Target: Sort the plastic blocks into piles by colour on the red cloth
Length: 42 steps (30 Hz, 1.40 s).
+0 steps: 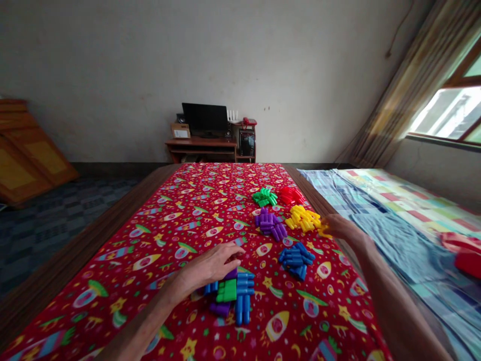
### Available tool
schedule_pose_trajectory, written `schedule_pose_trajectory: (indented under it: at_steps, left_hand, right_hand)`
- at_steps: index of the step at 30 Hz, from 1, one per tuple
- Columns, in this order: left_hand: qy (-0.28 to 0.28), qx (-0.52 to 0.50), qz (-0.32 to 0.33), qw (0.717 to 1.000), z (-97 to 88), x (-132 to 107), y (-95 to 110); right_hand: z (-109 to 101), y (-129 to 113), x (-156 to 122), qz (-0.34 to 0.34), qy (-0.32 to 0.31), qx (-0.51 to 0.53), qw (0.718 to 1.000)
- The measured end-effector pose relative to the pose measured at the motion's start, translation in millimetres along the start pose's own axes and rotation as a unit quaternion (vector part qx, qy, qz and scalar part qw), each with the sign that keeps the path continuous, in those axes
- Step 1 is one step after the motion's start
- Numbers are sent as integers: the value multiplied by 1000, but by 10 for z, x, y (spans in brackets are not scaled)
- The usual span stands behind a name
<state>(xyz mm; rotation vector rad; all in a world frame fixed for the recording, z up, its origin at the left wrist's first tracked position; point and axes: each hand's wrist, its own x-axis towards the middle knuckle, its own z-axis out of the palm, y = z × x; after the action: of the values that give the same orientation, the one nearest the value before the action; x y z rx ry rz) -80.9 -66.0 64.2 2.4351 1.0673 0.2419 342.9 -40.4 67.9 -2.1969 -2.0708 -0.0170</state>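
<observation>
1. Left hand (210,268): fingers (231,253) loosely curved, partly open, tips at the near edge of a mixed cluster of plastic interlocking blocks (229,296) (blue, green, purple); no visible grip.
2. Right hand (340,226): fingers (326,223) blurred at a yellow block (323,231); cannot tell if pinched. Just beside the yellow pile (303,218).
3. Separate piles on a red rocket-print cloth (124,281): green pile (265,197), red pile (292,195), purple pile (270,224), blue pile (296,260).
4. Far wall: wooden desk (201,143) with a dark monitor (205,119).
</observation>
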Motion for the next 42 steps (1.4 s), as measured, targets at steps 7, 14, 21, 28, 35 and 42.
schedule_pose_trajectory:
  at_steps: [7,14,21,28,35,42]
  left_hand:
    - [13,6,18,1000,51,5,-72]
    - [3,5,19,1000,67,0,-106]
    - [13,0,32,999,105,-1,-161]
    - [-13,3,26,1000,49,-15,-112]
    - [-11,32,26,999,53,-32,-95]
    - [-5,18,23,1000,92,-24,-131]
  right_hand:
    - [-172,-111,-134,37,34,57,997]
    - [-129,-314,286,18,168,72,983]
    - [6,-313,195,-44,146,135,979]
    - [-139,-307,169,50,233,131,962]
    - [45,-289,444,52,171,153,972]
    - [-5,-529,599,107,47,61,991]
